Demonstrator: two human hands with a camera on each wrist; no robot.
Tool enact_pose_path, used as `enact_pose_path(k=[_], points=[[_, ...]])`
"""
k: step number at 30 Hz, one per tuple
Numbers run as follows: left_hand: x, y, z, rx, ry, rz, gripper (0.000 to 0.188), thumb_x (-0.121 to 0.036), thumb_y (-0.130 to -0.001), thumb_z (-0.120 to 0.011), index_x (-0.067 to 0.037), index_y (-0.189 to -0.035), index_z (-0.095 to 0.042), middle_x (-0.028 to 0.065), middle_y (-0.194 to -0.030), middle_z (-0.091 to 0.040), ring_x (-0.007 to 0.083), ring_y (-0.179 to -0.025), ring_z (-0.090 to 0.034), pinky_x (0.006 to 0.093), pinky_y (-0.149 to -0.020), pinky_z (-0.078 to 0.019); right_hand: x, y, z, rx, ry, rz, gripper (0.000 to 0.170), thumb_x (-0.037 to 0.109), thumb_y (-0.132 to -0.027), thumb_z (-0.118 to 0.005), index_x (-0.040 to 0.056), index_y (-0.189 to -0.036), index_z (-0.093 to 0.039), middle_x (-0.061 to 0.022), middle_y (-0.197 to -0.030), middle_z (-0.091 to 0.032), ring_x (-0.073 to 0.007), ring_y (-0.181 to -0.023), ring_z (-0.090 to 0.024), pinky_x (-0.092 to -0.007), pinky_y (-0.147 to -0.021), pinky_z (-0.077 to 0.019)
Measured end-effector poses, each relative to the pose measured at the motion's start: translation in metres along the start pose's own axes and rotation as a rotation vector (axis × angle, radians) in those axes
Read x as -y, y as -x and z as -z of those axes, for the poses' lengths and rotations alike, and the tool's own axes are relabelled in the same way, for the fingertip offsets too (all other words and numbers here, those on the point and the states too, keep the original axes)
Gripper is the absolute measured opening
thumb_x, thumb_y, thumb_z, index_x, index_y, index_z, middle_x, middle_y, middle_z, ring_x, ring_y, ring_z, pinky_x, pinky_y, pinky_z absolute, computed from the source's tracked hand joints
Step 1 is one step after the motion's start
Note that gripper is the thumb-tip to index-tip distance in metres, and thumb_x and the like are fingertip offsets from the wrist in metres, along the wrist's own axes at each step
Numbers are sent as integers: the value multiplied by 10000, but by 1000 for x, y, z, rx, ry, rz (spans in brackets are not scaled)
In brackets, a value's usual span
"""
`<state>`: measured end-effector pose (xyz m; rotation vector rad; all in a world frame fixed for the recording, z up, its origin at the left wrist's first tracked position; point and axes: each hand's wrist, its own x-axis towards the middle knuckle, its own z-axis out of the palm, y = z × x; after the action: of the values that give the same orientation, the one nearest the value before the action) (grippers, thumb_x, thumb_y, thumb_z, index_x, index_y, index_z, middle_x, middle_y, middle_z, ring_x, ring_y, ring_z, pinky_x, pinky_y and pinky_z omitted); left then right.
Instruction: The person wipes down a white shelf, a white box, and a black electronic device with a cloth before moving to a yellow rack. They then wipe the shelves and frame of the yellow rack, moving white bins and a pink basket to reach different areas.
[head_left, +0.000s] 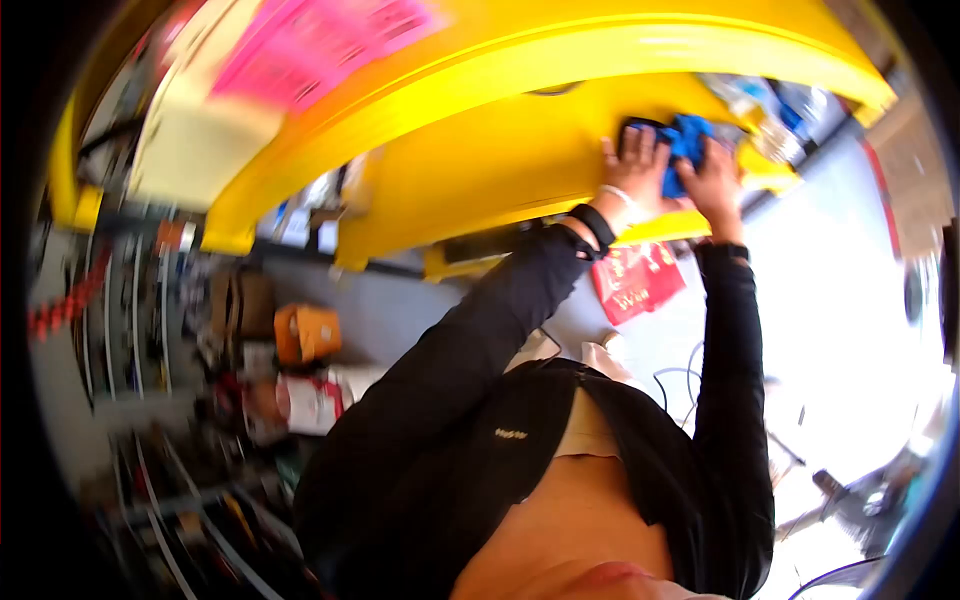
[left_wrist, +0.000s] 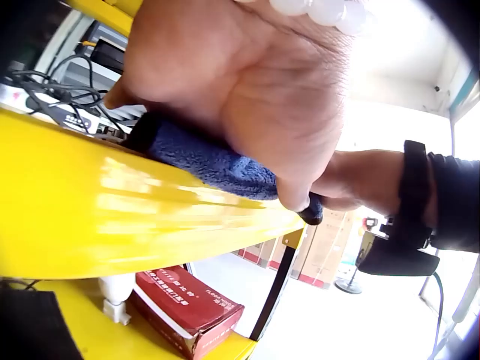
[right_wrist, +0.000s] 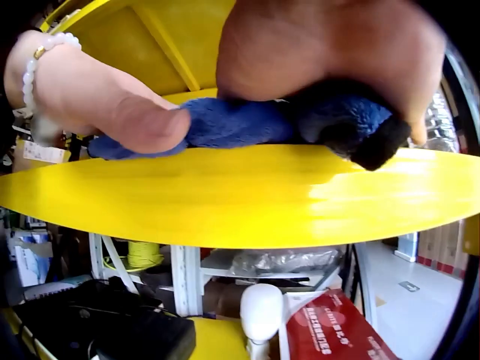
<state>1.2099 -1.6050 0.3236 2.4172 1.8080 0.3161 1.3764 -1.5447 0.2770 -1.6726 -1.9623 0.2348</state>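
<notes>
A bunched blue cloth (head_left: 686, 140) with dark parts lies on a yellow shelf (head_left: 480, 165). My left hand (head_left: 637, 178), wearing a white bead bracelet, presses on the cloth's left part with its fingers stretched forward and spread. In the left wrist view, the thumb of this left hand (left_wrist: 255, 82) reaches down at the near end of the cloth. Beside it, my right hand (head_left: 713, 185) holds the thicker part of the cloth against the shelf. In the right wrist view, the right hand (right_wrist: 330, 49) arches over the cloth and hides part of it; its fingertips are mostly hidden.
A yellow beam (head_left: 520, 80) runs above the shelf, with a pink basket (head_left: 320, 50) higher up. Clear plastic items (head_left: 775, 125) sit right of the hands. Below, a red box (right_wrist: 330, 330) stands beside a white bulb-shaped thing (right_wrist: 261, 311). Cables (left_wrist: 56, 94) lie behind the shelf.
</notes>
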Motion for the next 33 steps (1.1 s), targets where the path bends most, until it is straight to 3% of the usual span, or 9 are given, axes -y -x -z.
enact_pose_path(k=[3,8,15,17,19,21,23,27,33], points=[[34,28,-6,-63,41,-13,929,-623,-771,-640,-71,-1447,-322,205,-1551,-200,395,-1440,-165,711,-1067,-105,49,20,-4,-16,256,-23,698,485,-818,-578,89,-1376,-441,-180,-1488,-350,-420,-1384,-282,-683,-1059,-198],[95,94,21,-61,3,81,886,-608,-780,-633,-97,-1446,-348,143,-1570,-199,313,-1456,-169,706,-1071,-106,122,57,-40,-98,296,152,731,538,-853,-565,32,-1363,-428,-277,-1415,-396,-516,-1320,-313,-632,-1066,-245],[196,195,51,-98,-28,164,838,-610,-809,-597,-119,-1446,-358,161,-1546,-257,334,-1427,-245,700,-1055,-160,244,88,-98,-19,231,281,738,515,-861,-567,16,-1380,-402,-319,-1417,-362,-574,-1298,-301,-612,-1067,-275],[220,234,70,-317,179,85,661,-413,-846,-664,-69,-1363,-437,214,-1435,-409,384,-1290,-434,520,-1043,-338,271,94,-114,-9,222,291,733,497,-863,-562,17,-1390,-392,-323,-1422,-353,-578,-1301,-291,-613,-1075,-260],[241,269,92,-639,241,76,508,-210,-826,-701,-34,-1260,-505,195,-1325,-504,377,-1197,-501,440,-1000,-398,293,97,-120,-1,233,279,723,489,-867,-554,20,-1392,-388,-329,-1423,-347,-587,-1302,-282,-619,-1076,-251],[267,300,118,-825,-19,205,390,-87,-790,-687,-53,-1157,-557,170,-1174,-573,347,-1127,-531,404,-954,-447,310,98,-131,7,219,259,717,481,-869,-546,18,-1390,-377,-337,-1428,-336,-598,-1302,-270,-621,-1080,-236],[289,312,150,-844,-267,244,357,-27,-770,-674,-25,-1113,-572,148,-1145,-580,342,-1089,-542,416,-936,-448,326,101,-142,-3,231,266,722,487,-864,-546,18,-1386,-378,-338,-1422,-345,-603,-1294,-278,-625,-1077,-236],[343,313,153,-685,-306,253,219,-65,-784,-653,-78,-1003,-647,77,-1025,-631,295,-988,-593,419,-814,-493,350,108,-156,18,246,249,731,513,-864,-533,24,-1389,-394,-335,-1422,-355,-602,-1297,-277,-629,-1074,-237],[348,303,153,-531,-370,244,143,-128,-811,-586,-108,-895,-700,52,-901,-660,251,-903,-628,404,-725,-471,355,119,-159,-20,214,239,737,519,-861,-550,35,-1396,-397,-320,-1428,-358,-577,-1310,-286,-606,-1082,-243]])
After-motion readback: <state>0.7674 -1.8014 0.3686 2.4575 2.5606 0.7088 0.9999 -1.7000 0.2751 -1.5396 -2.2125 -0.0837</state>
